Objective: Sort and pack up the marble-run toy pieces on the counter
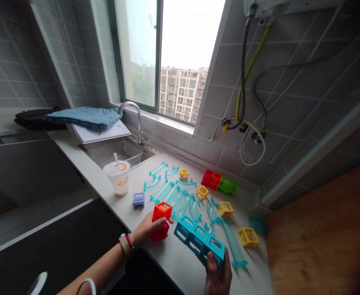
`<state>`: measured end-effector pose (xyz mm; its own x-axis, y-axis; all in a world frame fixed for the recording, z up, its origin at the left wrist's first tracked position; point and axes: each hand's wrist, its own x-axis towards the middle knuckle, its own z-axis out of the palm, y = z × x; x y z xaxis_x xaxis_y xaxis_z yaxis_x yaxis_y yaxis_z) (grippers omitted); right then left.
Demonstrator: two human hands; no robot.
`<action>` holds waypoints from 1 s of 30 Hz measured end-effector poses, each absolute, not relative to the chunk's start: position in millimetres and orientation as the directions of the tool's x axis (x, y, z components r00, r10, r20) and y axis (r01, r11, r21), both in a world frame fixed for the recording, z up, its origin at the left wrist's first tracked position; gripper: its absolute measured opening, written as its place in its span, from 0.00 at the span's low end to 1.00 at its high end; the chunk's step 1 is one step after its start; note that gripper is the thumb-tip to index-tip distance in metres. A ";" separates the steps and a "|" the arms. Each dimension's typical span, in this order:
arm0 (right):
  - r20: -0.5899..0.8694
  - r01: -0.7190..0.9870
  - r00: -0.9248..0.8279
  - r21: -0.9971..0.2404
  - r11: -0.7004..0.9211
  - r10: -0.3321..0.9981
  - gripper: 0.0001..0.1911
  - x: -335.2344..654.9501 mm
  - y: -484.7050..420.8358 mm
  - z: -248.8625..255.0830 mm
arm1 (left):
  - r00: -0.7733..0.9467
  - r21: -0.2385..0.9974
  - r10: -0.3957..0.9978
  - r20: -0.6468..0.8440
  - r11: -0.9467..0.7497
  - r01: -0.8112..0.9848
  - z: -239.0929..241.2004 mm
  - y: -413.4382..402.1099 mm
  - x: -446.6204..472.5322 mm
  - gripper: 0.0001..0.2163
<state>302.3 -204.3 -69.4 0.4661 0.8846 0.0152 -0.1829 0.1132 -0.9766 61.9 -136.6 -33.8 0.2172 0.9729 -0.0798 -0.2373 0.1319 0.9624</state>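
Over the near part of the white countertop (180,262), the left hand (146,229) grips a stacked pair of orange-red cube frames (160,234) between thumb and fingers, and the right hand (218,270) clasps one end of a joined row of three teal cube frames (197,238). Beyond them lie translucent teal track pieces (174,196) and four yellow cube frames (225,209).

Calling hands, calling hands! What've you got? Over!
Left hand: gripping red cubes. Right hand: gripping blue block row. Nearby clutter: see-through teal pieces, yellow cubes.
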 end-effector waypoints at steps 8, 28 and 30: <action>-0.015 -0.242 0.453 -0.965 0.106 0.892 0.29 299.1 -204.0 -62.4 | 0.260 0.983 0.965 -0.025 0.071 -0.167 -30.2 -138.1 61.0 0.32; -0.174 -0.415 0.198 -0.907 -0.078 0.965 0.30 305.9 -202.3 -44.9 | 0.360 0.987 0.933 0.018 -0.075 0.144 22.6 -146.7 69.7 0.23; -0.148 -0.422 0.168 -0.904 -0.064 0.975 0.26 305.1 -202.6 -42.2 | 0.331 0.968 0.941 0.062 -0.137 0.208 30.4 -145.2 67.8 0.25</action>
